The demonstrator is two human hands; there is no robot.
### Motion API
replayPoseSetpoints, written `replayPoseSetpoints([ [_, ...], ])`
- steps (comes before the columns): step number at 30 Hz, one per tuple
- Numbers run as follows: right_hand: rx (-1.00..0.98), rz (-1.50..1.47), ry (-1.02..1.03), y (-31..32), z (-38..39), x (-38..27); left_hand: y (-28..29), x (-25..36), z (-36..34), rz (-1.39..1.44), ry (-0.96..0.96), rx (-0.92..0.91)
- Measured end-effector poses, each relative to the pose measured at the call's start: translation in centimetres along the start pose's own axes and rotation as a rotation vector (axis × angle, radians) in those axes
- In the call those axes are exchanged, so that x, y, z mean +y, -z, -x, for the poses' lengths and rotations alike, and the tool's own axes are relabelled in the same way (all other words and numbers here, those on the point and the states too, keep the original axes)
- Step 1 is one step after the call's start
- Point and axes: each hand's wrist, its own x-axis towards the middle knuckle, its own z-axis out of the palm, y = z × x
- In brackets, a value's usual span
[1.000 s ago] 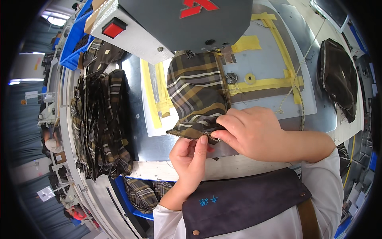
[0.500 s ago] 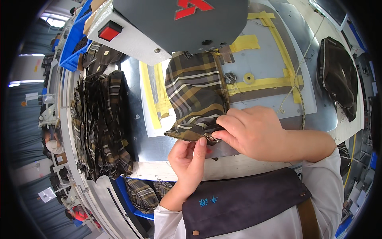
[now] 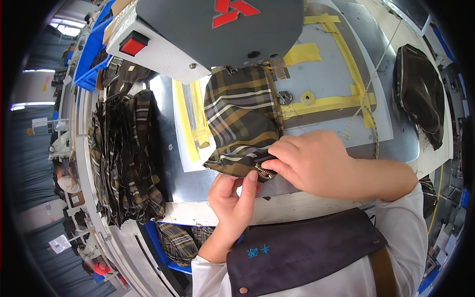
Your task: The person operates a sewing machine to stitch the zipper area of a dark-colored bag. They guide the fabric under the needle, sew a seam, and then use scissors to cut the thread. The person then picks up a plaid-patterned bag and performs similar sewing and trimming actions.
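A plaid fabric piece [image 3: 241,111] in brown, yellow and white lies under the grey head of a sewing machine [image 3: 217,29]. Along its near end runs a metal-toothed zipper [image 3: 264,172]. My left hand [image 3: 233,195] pinches the near edge beside the zipper, thumb on top. From the right, my right hand [image 3: 309,163] grips the fabric at the zipper's other side between thumb and fingers. Both hands are closed on the piece, close together at the table's near edge. Whatever lies under the fingertips is hidden.
Plaid pieces [image 3: 126,158] are heaped at the left. A dark pouch [image 3: 420,96] lies far right. Yellow tape [image 3: 326,104] marks the metal plate, with a bobbin [image 3: 307,97] on it. A blue bin [image 3: 168,265] with plaid pieces sits below the table edge.
My right fingertips have shifted slightly, and more of the zipper's teeth show between my hands. The left hand keeps its pinch.
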Motion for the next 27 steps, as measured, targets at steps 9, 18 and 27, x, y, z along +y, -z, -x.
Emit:
replayPoseSetpoints([
  [9,0.044,-0.182,-0.028,-0.5,-0.3,0.5,-0.6,0.3,-0.1,0.187,0.111,0.049],
  [18,0.102,0.062,0.12,0.1,-0.1,-0.5,-0.8,0.4,-0.3,0.29,0.106,0.057],
  [27,0.144,0.117,0.166,-0.1,0.0,-0.5,-0.7,0.4,0.1,0.27,0.091,0.041],
])
